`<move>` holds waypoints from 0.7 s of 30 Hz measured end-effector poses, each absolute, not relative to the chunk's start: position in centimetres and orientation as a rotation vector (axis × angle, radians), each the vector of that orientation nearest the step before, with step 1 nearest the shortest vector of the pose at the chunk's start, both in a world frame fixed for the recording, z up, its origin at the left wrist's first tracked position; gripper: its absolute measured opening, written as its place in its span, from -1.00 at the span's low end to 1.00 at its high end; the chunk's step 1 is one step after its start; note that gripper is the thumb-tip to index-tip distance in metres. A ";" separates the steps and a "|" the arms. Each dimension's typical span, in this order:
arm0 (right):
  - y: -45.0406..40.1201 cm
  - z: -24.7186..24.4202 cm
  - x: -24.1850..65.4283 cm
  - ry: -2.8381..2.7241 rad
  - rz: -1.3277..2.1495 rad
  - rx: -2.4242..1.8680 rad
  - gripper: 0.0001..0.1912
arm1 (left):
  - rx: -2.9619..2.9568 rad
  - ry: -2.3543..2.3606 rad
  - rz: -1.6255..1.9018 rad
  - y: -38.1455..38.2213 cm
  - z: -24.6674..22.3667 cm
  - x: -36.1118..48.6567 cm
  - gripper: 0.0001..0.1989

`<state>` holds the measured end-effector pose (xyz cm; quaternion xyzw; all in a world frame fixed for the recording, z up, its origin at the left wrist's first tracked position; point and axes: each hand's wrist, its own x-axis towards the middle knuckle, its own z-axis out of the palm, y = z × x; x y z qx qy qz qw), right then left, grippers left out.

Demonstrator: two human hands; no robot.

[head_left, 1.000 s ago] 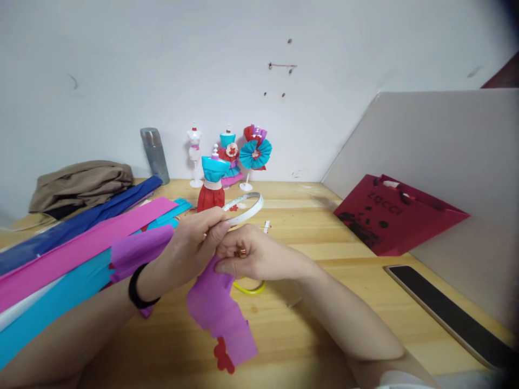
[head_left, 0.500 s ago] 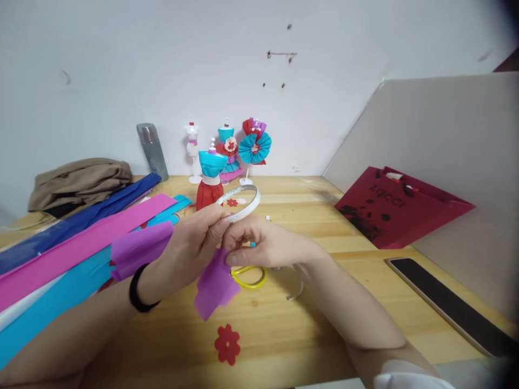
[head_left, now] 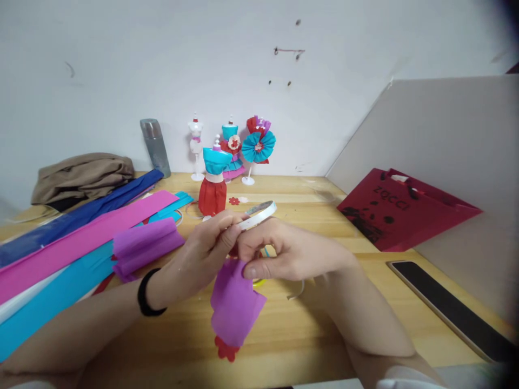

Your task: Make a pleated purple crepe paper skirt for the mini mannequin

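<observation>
Pinched in my left hand (head_left: 211, 248) is a roll of white tape (head_left: 259, 215), tilted up over the table. My right hand (head_left: 279, 251) is closed beside it, thumb and finger gripping the top of a purple crepe paper piece (head_left: 239, 302) that hangs down. The fingers of both hands nearly meet, and what lies between them is hidden. Below the paper a red flower cutout (head_left: 226, 350) lies partly covered. A bit of yellow handle (head_left: 259, 282) shows behind the paper. Beyond my hands stands a small dress form (head_left: 214, 183) in a blue top and red skirt.
Several strips, among them a pink crepe paper strip (head_left: 93, 235) and another purple piece (head_left: 146, 243), cover the left side. Dress forms (head_left: 258, 147), a grey flask (head_left: 156, 148) and brown cloth (head_left: 83, 175) stand or lie behind. At right are a red paper bag (head_left: 405, 210) and a phone (head_left: 450, 310).
Both hands have shifted slightly right and down with the tape roll and purple paper. The paper now covers part of the red flower and most of the yellow handle.
</observation>
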<state>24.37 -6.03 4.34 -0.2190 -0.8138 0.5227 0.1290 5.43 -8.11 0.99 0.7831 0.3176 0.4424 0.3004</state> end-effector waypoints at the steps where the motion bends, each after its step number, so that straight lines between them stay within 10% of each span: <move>1: -6.1 4.3 24.5 -2.380 1.489 -0.635 -0.76 | 2.057 0.846 1.147 -8.2 0.9 5.5 -0.66; 21: -2.6 2.4 25.0 -2.315 1.726 -0.745 -0.77 | 2.245 1.081 1.361 -6.8 -0.2 5.2 -0.73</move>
